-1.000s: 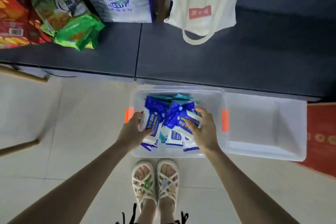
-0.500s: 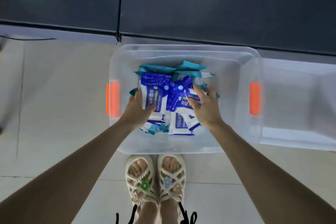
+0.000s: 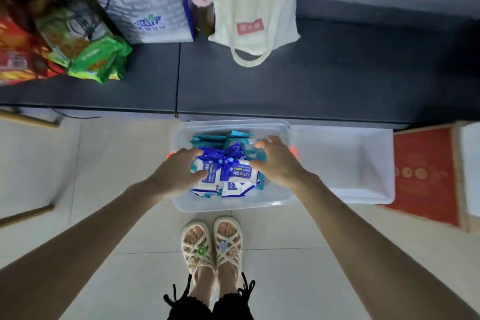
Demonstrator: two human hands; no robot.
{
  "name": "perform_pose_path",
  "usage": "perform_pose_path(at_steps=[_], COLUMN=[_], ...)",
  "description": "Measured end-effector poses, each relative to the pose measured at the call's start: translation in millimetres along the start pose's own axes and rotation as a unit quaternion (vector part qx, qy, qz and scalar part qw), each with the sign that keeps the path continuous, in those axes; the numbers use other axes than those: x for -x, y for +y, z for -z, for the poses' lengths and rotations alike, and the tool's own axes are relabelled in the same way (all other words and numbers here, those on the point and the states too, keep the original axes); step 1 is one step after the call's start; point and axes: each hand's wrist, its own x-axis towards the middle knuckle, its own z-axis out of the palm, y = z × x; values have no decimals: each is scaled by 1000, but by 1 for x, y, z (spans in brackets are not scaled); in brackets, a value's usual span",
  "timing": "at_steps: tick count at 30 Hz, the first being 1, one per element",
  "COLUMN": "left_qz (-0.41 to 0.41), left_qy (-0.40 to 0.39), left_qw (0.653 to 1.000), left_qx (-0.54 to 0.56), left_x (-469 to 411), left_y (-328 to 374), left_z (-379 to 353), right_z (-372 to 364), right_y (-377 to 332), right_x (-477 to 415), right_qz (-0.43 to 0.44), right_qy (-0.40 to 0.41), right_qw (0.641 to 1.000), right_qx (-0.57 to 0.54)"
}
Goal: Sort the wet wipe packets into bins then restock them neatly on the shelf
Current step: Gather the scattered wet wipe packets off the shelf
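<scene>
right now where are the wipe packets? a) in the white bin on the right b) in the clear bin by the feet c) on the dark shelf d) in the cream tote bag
b: the wipe packets lie piled in the clear bin, with the left hand and right hand on the pile.

L hand [image 3: 179, 174] + R hand [image 3: 279, 163] — spread over wipe pkts [image 3: 233, 170] | pkts in clear bin [image 3: 228, 206] — on floor [image 3: 117, 163]
</scene>
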Motion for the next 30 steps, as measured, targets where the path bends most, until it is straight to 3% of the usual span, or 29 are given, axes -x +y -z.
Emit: perform_pose_path(at_steps=[6, 16, 25, 30], left_qz=[-149, -330, -412, -395], left_qy=[116, 273, 391, 435], left_qw=[978, 892, 804, 791], left_qx=[-91, -144, -177, -170], left_x=[138, 360, 424, 409], left_y=[121, 319, 456, 536], left_z=[130, 281, 346, 351], right_z=[154, 371, 510, 587], right_y=[-79, -152, -140, -101], right_x=[152, 413, 503, 505], right_qz=[52, 112, 155, 181], right_qy=[101, 310, 432, 456], right_qw=[993, 943, 883, 862], right_qx=[18, 41, 101, 129])
